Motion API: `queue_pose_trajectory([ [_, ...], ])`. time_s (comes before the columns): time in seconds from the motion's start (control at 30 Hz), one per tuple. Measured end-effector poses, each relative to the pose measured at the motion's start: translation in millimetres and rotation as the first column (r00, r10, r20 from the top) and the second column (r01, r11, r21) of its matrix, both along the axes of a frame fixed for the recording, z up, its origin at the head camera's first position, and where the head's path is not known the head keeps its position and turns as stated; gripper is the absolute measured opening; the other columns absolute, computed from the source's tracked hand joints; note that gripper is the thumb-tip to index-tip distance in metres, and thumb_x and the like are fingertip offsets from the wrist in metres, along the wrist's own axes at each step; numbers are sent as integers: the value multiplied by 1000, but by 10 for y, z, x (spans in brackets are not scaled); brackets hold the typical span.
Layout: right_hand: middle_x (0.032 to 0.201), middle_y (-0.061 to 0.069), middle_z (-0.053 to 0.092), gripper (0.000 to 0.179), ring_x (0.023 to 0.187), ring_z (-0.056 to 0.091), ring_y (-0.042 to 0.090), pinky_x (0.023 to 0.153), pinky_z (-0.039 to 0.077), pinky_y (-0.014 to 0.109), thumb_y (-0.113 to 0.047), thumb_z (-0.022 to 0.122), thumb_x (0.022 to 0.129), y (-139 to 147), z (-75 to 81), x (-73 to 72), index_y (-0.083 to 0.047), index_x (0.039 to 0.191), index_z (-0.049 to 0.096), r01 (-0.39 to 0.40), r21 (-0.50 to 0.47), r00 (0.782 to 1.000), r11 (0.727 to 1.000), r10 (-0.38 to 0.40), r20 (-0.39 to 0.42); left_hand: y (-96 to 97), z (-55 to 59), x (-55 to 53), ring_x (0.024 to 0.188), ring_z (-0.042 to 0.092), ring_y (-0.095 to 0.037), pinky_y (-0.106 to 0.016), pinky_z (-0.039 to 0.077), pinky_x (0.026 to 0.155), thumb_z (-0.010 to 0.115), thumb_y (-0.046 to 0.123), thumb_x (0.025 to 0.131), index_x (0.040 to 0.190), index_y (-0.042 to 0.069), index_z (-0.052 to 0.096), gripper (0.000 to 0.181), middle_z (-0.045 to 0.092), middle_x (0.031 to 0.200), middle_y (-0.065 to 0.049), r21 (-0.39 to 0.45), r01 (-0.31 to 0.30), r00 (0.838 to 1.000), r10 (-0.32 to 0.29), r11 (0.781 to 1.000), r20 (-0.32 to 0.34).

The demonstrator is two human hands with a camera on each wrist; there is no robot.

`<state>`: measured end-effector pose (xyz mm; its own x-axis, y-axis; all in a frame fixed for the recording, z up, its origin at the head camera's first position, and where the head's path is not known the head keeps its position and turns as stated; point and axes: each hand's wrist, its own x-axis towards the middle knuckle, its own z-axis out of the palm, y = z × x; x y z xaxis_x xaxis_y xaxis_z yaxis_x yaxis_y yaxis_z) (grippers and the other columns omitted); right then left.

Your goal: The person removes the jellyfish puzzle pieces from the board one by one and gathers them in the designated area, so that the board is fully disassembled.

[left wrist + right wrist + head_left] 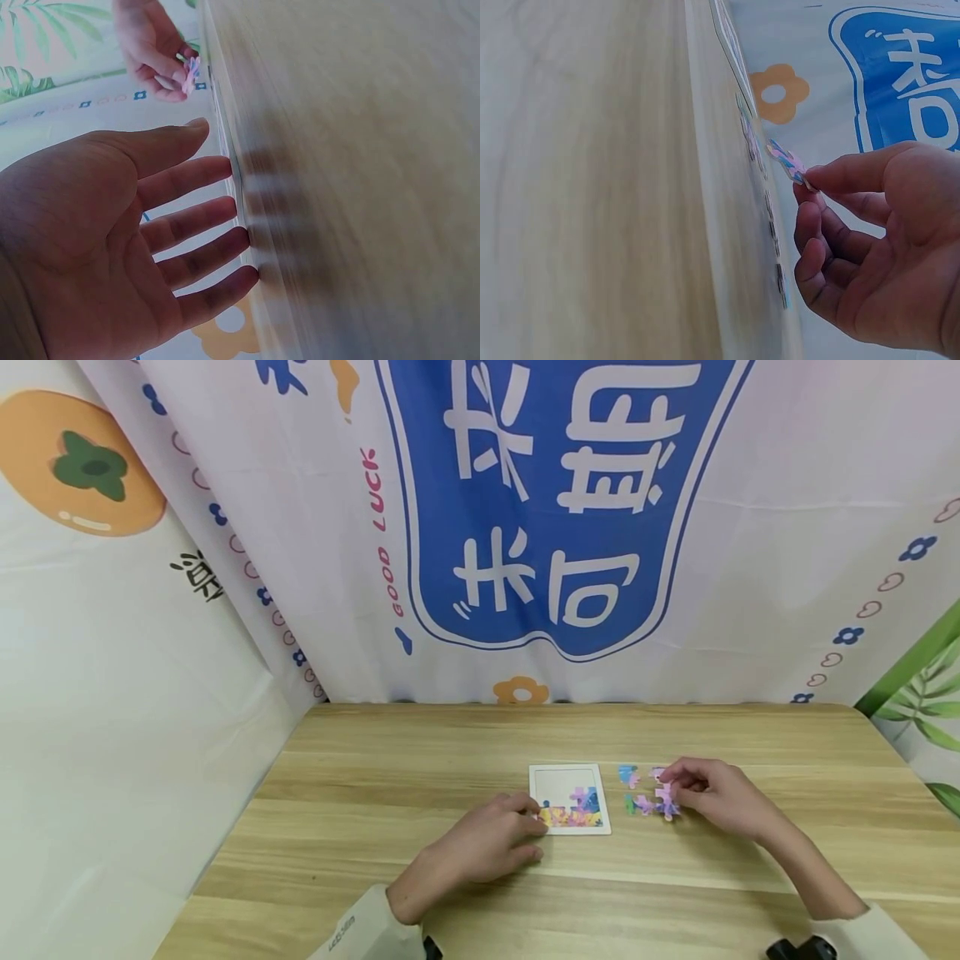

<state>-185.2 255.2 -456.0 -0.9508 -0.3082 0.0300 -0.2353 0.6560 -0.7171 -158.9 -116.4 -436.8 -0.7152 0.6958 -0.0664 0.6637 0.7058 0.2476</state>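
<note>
A small white-framed jigsaw tray [566,778] lies on the wooden table, its lower rows and part of its right side filled with yellow, pink and blue pieces. At its left edge is my left hand [501,839], fingers extended, with fingertips at the frame. To the right of the tray, my right hand [716,795] pinches a pink-and-blue jigsaw piece [786,161] between thumb and index finger. In the right wrist view that piece is held apart from the table. Loose jigsaw pieces [628,775] lie between the tray and my right hand, some partly hidden by its fingers.
The wooden table [375,777] extends around the tray on all sides. Behind its far edge hangs a white cloth [750,610] with a large blue printed panel. Another pale printed sheet [112,693] hangs along the left.
</note>
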Motion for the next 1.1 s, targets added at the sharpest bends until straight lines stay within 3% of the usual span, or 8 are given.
queue_pose_trajectory([
  [0.5, 97, 1, 72, 15, 85, 60, 5, 72, 54, 22, -7, 72, 100, 117, -50, 0, -7, 114, 76, -10, 41, 1000, 999, 10, 6, 8, -18, -4, 130, 64, -19, -36, 55, 110, 73, 33, 103, 134, 21, 77, 34, 66, 143, -2, -8, -5, 1000, 5, 1000, -3],
  [1.1, 96, 0, 71, 19, 80, 57, 5, 68, 51, 21, -6, 79, 93, 100, -36, 7, -6, 111, 74, -24, 98, 1000, 995, 24, 0, 9, -13, -4, 130, 64, -20, -38, 55, 111, 73, 33, 104, 134, 19, 78, 33, 66, 143, -3, 3, -5, 1000, 5, 1000, 1],
])
